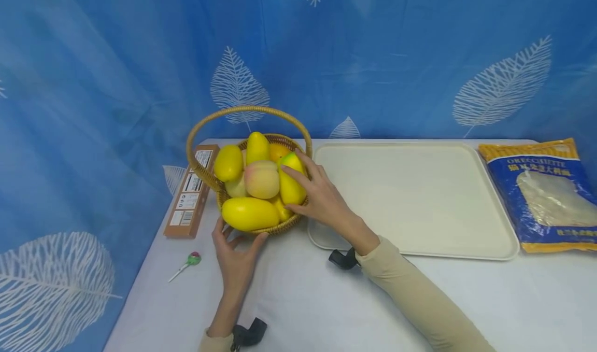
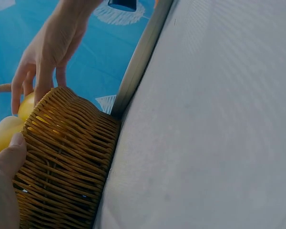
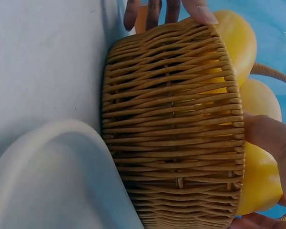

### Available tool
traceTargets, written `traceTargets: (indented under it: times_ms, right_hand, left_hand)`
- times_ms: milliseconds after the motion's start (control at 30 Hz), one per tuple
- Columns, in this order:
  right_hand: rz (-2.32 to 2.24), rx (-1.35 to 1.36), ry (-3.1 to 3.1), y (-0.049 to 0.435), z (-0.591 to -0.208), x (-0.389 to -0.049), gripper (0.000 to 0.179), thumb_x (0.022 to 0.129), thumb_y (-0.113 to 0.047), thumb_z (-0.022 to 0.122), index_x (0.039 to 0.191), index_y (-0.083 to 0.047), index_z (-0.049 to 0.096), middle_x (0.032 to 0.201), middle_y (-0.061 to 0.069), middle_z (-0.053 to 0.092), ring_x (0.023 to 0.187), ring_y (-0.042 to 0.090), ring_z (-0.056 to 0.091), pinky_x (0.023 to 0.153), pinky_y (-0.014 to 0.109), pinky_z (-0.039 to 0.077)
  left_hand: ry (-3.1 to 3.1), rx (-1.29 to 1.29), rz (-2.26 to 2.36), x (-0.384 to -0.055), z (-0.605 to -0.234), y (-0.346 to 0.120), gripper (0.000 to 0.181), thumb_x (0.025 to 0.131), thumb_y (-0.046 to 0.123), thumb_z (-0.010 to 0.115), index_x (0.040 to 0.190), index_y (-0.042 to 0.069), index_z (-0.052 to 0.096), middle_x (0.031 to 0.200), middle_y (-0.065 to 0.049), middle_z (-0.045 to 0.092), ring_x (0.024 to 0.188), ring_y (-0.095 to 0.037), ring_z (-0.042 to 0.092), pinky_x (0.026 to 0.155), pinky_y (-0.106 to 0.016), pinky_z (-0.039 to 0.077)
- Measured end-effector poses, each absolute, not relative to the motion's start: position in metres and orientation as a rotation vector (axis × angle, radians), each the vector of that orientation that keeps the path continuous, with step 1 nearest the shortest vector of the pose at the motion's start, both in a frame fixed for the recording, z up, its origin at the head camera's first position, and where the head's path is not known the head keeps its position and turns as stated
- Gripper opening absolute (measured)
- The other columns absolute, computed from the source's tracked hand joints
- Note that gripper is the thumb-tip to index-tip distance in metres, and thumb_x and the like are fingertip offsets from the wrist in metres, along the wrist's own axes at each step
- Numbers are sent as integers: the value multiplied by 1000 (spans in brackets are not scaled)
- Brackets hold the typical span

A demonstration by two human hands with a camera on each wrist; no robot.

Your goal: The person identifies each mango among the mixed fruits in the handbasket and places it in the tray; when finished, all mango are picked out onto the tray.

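A wicker basket [image 1: 280,227] with a tall arched handle holds several yellow mangoes, a peach [image 1: 262,180] and an orange [image 1: 278,152]. My left hand [image 1: 237,261] holds the basket's near left side, its thumb at the rim and its fingers spread along the wicker. Over the right side of the basket, my right hand [image 1: 322,191] grips a yellow mango with a green tip [image 1: 291,183], thumb on the near side and fingers beyond. In the left wrist view the right hand [image 2: 50,52] reaches down past the rim, its fingertips partly hidden by the wicker.
A cream tray [image 1: 410,196] lies right of the basket, close to its side. Farther right is a blue and yellow pasta bag [image 1: 550,196]. Left of the basket lie a long brown box [image 1: 191,196] and a lollipop [image 1: 192,259]. A blue leaf-patterned curtain [image 1: 382,72] hangs behind.
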State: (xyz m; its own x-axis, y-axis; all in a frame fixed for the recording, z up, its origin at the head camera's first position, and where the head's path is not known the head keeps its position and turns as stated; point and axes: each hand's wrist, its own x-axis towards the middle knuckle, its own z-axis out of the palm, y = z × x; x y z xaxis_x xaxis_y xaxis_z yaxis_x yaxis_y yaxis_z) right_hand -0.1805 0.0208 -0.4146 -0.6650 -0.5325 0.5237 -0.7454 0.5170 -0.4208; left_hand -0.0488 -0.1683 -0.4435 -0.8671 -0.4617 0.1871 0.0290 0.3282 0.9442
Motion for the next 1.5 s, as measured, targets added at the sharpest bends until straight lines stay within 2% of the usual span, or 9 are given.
traceTargets:
  times_ms: [333,600,800,967,1133,1367,1500]
  right_hand:
    - [980,1063,-2402,26,-411,-184,78,75,-34,84,143,-18,48,159,16,24,115,32,47,90,43,51]
    - [1008,1092,-2303,37,-383,-178,78,73,-32,86,141,-17,51,160,13,24,124,32,45,93,44,51]
    - [1078,1115,-2185,51,-357,-170,79,70,-27,88,140,-15,52,159,16,25,124,31,45,93,43,52]
    - [1093,1083,-2138,70,-347,-175,80,68,-24,89,139,-14,52,159,14,26,125,31,45,94,43,52]
    - [1072,994,-2182,90,-353,-192,81,68,-20,89,140,-14,52,158,15,26,127,33,44,97,45,50]
    - [1110,818,-2413,111,-381,-220,82,70,-19,88,141,-12,47,158,14,26,137,41,35,105,59,41]
    - [1159,750,-2586,114,-397,-232,83,73,-23,86,143,-13,43,159,15,25,140,42,31,108,62,37]
  left_hand:
    - [-2174,388,-1558,-49,-441,-167,93,78,9,82,151,7,24,147,-18,32,132,-31,40,101,-51,42]
    - [-2166,358,-1546,-47,-436,-166,93,78,6,81,151,4,24,147,-20,31,131,-31,40,99,-52,42]
    - [-2156,319,-1542,-47,-438,-166,92,78,4,81,150,3,24,147,-20,31,132,-31,40,98,-50,43]
    - [-2157,305,-1549,-47,-441,-166,92,78,3,80,150,2,23,147,-20,30,131,-30,40,98,-49,43]
    - [-2170,329,-1559,-47,-443,-166,91,79,5,80,151,4,23,149,-17,29,132,-29,40,99,-48,43]
    - [-2185,352,-1582,-47,-446,-168,91,81,8,79,152,8,21,152,-13,26,133,-27,39,102,-47,42]
    - [-2182,354,-1581,-47,-446,-168,92,81,8,80,152,7,22,152,-13,27,133,-27,39,102,-47,42]
